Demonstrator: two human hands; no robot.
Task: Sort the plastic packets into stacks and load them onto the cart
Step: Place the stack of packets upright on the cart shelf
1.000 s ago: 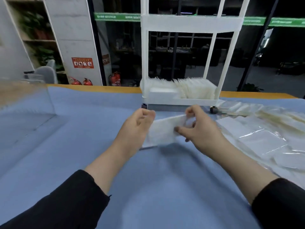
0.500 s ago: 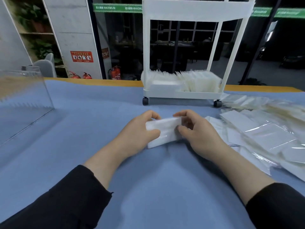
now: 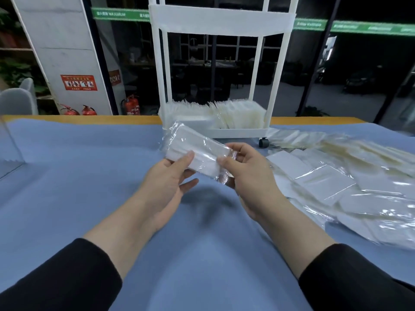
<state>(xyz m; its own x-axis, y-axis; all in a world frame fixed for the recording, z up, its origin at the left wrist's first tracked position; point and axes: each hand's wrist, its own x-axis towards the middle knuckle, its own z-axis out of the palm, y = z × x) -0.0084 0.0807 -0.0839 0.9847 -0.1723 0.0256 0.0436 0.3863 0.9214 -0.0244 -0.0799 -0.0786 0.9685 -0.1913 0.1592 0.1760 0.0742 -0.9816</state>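
A stack of white plastic packets (image 3: 197, 149) is held above the blue table, tilted up toward the cart. My left hand (image 3: 166, 182) pinches its near left edge with the thumb on top. My right hand (image 3: 244, 173) grips its right end, fingers curled round it. The white wheeled cart (image 3: 238, 131) stands just behind, its bottom tray filled with upright packets (image 3: 233, 115). Loose packets (image 3: 325, 180) lie spread over the table on the right.
The blue cloth (image 3: 89, 176) covers the table, with an orange edge at the back. A clear plastic box (image 3: 9, 151) stands at the far left. The cart's caster (image 3: 263, 142) rests on the cloth near the loose packets.
The stack was pressed on the table between both hands; now it is lifted off the cloth and tilted toward the cart, with my left hand under its near edge.
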